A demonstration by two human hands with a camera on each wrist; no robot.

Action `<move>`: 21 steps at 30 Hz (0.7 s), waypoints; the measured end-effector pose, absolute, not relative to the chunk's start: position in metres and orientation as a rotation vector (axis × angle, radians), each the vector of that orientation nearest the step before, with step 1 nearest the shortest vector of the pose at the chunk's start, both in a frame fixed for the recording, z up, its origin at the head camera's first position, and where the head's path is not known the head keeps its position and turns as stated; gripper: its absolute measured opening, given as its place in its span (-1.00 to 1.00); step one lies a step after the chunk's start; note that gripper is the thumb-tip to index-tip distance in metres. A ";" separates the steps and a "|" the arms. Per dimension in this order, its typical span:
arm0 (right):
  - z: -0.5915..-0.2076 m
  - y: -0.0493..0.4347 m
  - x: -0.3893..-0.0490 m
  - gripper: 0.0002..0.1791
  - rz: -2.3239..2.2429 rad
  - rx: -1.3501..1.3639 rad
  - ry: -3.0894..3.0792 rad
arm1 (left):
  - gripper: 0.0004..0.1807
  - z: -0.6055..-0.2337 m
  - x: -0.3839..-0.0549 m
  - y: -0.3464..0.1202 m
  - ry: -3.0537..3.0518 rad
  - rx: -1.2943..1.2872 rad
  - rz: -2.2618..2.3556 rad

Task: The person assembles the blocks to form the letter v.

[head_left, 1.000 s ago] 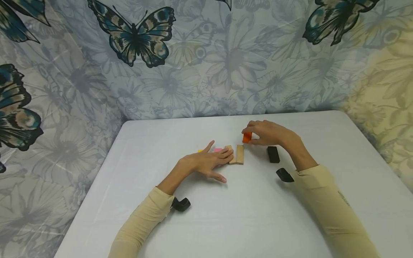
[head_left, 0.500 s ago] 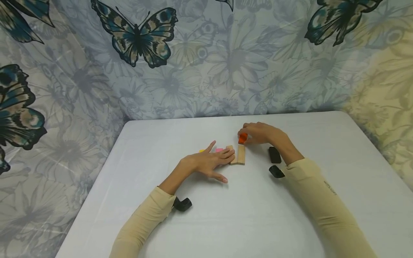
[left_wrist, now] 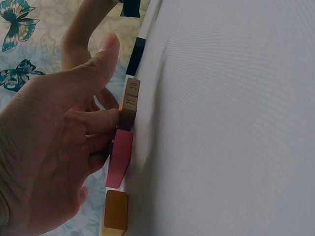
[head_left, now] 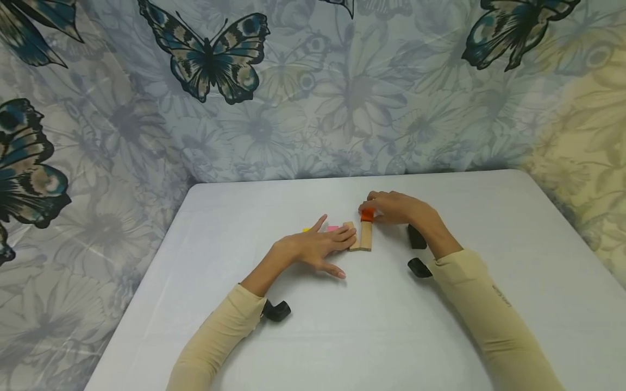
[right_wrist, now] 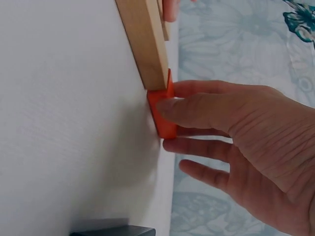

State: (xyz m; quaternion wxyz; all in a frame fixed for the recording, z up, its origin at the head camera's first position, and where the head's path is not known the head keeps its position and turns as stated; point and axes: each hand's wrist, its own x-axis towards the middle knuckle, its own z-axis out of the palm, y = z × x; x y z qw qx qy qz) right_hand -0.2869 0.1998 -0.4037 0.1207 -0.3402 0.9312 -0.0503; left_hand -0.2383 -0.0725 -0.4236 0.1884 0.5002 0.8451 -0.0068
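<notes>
My right hand (head_left: 398, 208) pinches an orange block (head_left: 367, 215) between thumb and fingers; in the right wrist view the block (right_wrist: 162, 115) meets the end of a plain wooden block (right_wrist: 145, 46). That wooden block (head_left: 365, 237) lies beside a second one (head_left: 354, 245), which my left fingertips touch. My left hand (head_left: 315, 247) is spread flat over the row, fingers straight, partly hiding a pink block (head_left: 332, 228) and a yellow block (head_left: 306, 229). From the left wrist, the wooden blocks (left_wrist: 129, 100) show printed numbers on their ends, with the pink block (left_wrist: 119, 157) close by.
A black block (head_left: 417, 237) lies right of the row, partly behind the right wrist. Dark wrist-worn pieces stick out by the left sleeve (head_left: 215, 336) and the right sleeve (head_left: 489, 309). The white table (head_left: 342, 336) ends at a butterfly-patterned cloth (head_left: 313, 108).
My right hand has moved the orange block left and then nearer, up to the far end of the right wooden block. My left hand has stayed in place.
</notes>
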 end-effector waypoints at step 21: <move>-0.405 0.200 -0.286 -0.60 -0.202 -1.002 2.702 | 0.11 -0.422 -0.237 -0.071 2.380 1.393 -0.002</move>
